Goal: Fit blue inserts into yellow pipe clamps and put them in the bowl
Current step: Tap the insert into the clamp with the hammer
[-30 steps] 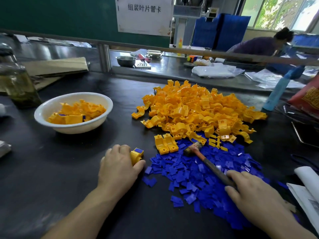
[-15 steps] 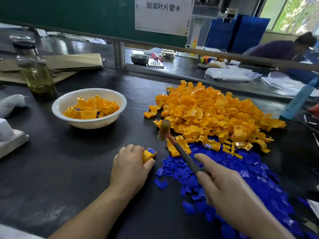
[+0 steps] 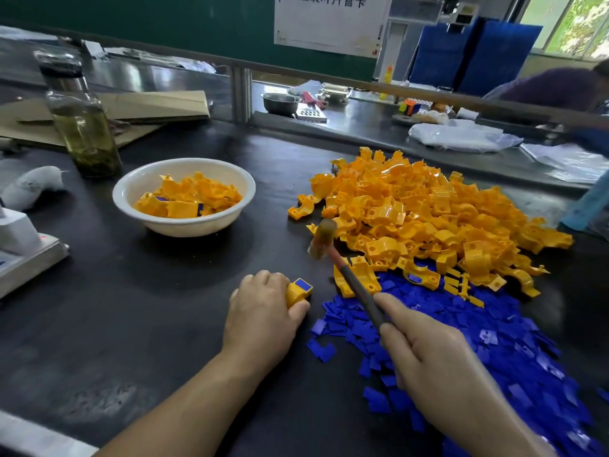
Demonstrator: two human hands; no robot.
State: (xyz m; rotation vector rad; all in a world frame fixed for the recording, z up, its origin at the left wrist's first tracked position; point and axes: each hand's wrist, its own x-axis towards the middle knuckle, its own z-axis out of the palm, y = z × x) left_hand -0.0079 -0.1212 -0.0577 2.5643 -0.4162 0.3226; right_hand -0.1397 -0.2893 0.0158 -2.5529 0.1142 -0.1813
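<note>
My left hand (image 3: 263,313) grips a yellow pipe clamp (image 3: 298,291) against the black table, a blue insert showing in its top. My right hand (image 3: 428,357) holds the handle of a small hammer (image 3: 324,237), whose head is raised above and to the right of the clamp. A big heap of yellow clamps (image 3: 418,219) lies behind, and a spread of blue inserts (image 3: 478,331) lies in front of it. The white bowl (image 3: 184,225) at the left holds several fitted clamps.
A glass bottle (image 3: 82,127) with greenish liquid stands behind the bowl, cardboard (image 3: 148,107) beyond it. A white scale-like device (image 3: 23,249) sits at the left edge. Another person (image 3: 553,87) works at the far bench behind a rail.
The right hand picked the hammer up off the blue inserts and swung its head left and up, toward the clamp. The left hand kept holding the clamp; the camera shifted left.
</note>
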